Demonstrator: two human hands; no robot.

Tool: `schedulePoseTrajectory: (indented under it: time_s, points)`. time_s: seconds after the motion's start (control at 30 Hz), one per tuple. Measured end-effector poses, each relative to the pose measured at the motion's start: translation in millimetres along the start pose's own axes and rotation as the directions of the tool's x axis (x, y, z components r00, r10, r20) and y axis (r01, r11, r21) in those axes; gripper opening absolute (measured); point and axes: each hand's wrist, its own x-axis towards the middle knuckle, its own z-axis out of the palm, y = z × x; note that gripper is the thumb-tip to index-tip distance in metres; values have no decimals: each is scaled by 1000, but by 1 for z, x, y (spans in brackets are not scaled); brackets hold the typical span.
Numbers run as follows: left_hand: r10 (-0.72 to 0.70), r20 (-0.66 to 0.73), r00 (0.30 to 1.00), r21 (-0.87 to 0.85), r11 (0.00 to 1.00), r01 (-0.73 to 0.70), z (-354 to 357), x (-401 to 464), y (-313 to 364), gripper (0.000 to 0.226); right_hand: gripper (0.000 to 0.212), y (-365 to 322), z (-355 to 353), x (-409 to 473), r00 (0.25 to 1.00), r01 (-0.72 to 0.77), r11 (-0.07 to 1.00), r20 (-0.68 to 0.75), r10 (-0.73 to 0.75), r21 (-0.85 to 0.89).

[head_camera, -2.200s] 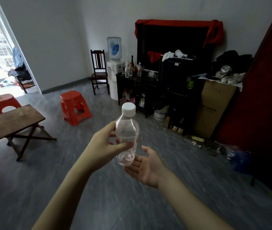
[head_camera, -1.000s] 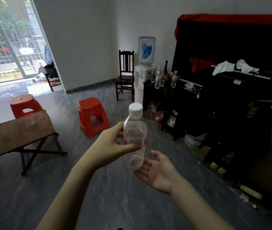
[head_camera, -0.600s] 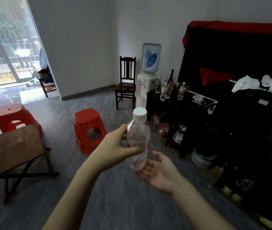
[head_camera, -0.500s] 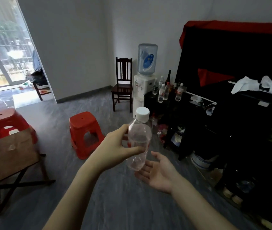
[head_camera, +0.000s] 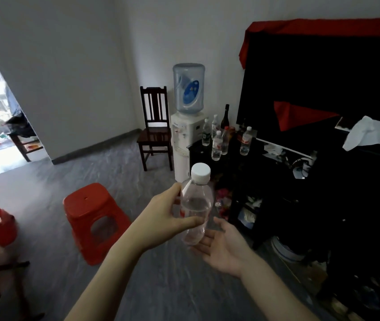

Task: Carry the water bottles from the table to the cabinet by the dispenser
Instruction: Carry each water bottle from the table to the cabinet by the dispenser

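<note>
Item: water bottle (head_camera: 196,205), white cap, tilting slightly | left hand (head_camera: 163,216) gripping its middle | right hand (head_camera: 226,249) lying open, palm up, apparently just under its base | cabinet (head_camera: 221,163) at 1 o'clock, holding several bottles | dispenser (head_camera: 185,135) adjoining at 12 o'clock

Your left hand (head_camera: 161,218) and right hand (head_camera: 224,250) are bare: no gloves, rings or watch (none on either wrist). Both forearms are uncovered right down to the frame's lower edge; no sleeve shows.
</note>
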Motion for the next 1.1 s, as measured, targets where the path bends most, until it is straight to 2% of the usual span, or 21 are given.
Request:
schedulePoseTrajectory:
  time_s: [0.2,0.5,0.7,0.9,1.1]
  points:
    - [-8,-4,1000,10,1000,8,-10,119,-29,50,61,-92,3,85,1000,1,999,-18,0,46]
    - [-6,5,1000,-18,1000,6,-22,258,-100,51,54,-182,17,206,997,-27,999,-74,28,17]
    - [65,22,998,-28,998,-64,-47,367,-151,52,54,-251,43,299,993,18,999,-115,-14,34]
    - [135,130,982,-63,990,-127,-71,485,-186,51,62,-315,54,370,981,97,988,-179,-75,119]
    - [205,271,941,-105,978,-182,-47,581,-197,47,62,-366,32,407,958,164,965,-265,-106,206]
